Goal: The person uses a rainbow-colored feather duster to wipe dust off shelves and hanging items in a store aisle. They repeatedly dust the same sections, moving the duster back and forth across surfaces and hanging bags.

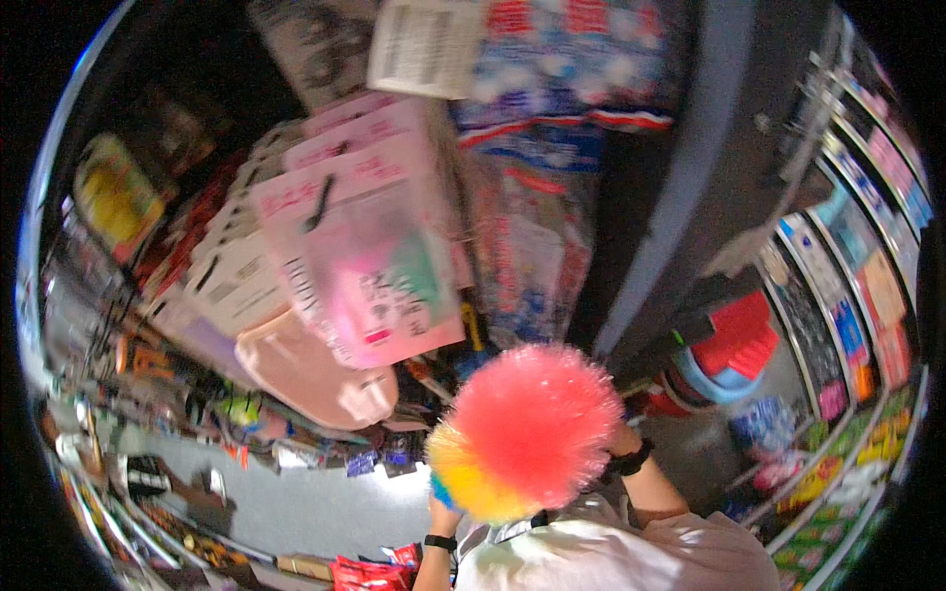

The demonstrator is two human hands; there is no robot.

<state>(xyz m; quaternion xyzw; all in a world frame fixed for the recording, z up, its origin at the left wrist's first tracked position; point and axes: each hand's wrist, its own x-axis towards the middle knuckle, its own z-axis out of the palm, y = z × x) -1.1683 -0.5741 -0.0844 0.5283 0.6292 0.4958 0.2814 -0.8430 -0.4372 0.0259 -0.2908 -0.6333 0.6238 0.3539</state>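
A fluffy duster (533,428) with pink, yellow and blue bristles is held up in front of my chest, its pink end nearest the view. My left hand (443,515), above a black wristband, is at the blue end and seems closed around it; the bristles cover most of the fingers. Behind the pink bristles on the right is my right hand (623,439), with a black band at the wrist; its fingers are largely hidden, so its hold cannot be told. Beyond the duster hang pink carded packs (362,258) and a peach-coloured pad-like item (318,369).
Blue, white and red bags (562,59) hang at the top, beside a dark upright panel (665,185). Stacked red and blue plastic tubs (728,354) stand at right, before stocked shelves (842,295). Another person (148,473) is at the lower left, across the grey floor (295,495).
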